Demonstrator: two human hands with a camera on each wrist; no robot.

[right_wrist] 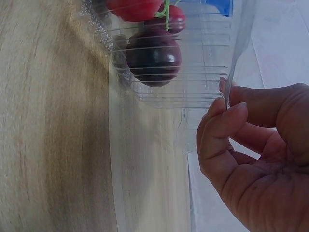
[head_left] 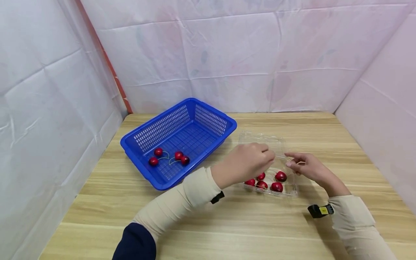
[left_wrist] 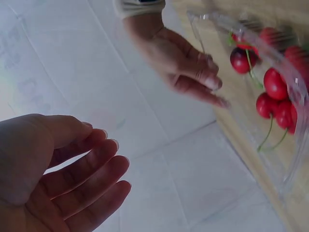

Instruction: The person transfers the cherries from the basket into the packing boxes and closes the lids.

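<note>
1 blue basket [head_left: 193, 134], left of 1 clear box [head_left: 290, 183]. Your left hand [head_left: 245, 162], above the box: empty, fingers loosely bent. Your right hand [head_left: 308, 169]: pinching its rim. Cherries [head_left: 179, 155]: 4 in basket, others in box. Yellow wrist label [head_left: 324, 210]: illegible.

The person wears cream sleeves [head_left: 177, 204] — navy cloth [head_left: 135, 242] above one — and a yellow-labelled black wrist device [head_left: 315, 211].

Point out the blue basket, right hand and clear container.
Blue basket [head_left: 192, 137], head view: bare floor inside.
Right hand [head_left: 310, 169], head view: back of the hand.
Clear container [right_wrist: 206, 55], right wrist view: ribbed plastic side.
</note>
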